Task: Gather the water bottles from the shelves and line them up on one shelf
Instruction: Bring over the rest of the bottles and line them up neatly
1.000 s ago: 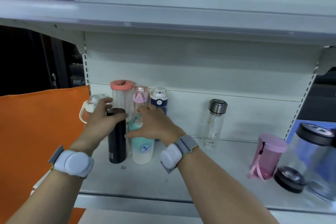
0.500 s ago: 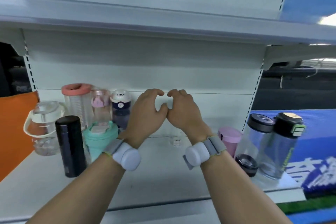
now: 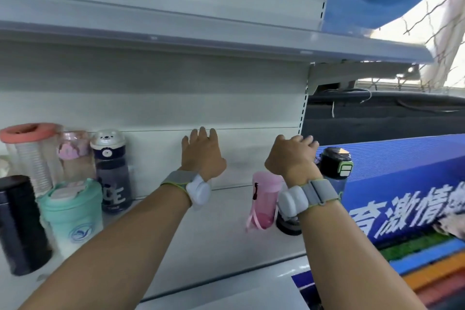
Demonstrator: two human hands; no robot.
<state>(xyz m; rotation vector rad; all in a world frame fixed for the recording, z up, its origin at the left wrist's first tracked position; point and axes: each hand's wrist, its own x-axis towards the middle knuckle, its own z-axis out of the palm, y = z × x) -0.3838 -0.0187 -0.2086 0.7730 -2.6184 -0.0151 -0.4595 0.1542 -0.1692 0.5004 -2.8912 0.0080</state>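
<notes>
Several bottles stand at the left of the white shelf [image 3: 221,246]: a black flask [image 3: 20,224], a teal tumbler [image 3: 71,214], a bear-lidded navy bottle [image 3: 110,158], a small pink bottle [image 3: 73,156] and a clear bottle with a coral lid [image 3: 27,153]. My left hand [image 3: 202,156] reaches toward the back panel with straight fingers, and the glass bottle seen earlier is hidden behind it. My right hand [image 3: 292,156] curls over the top of a clear bottle whose black base [image 3: 289,224] shows below my wrist. A pink cup [image 3: 266,199] and a dark bottle with a black-and-green lid [image 3: 337,163] flank it.
The upper shelf's edge [image 3: 226,40] overhangs the hands. The shelf ends at the right upright [image 3: 303,118]. Beyond it hangs a blue banner [image 3: 407,184] with white characters. The lower shelf's front edge runs below my forearms.
The view has swung right. My hands, which were together at the shelf's middle, have parted: the right moved onto the clear bottle at the right end, while the left stays near the middle.
</notes>
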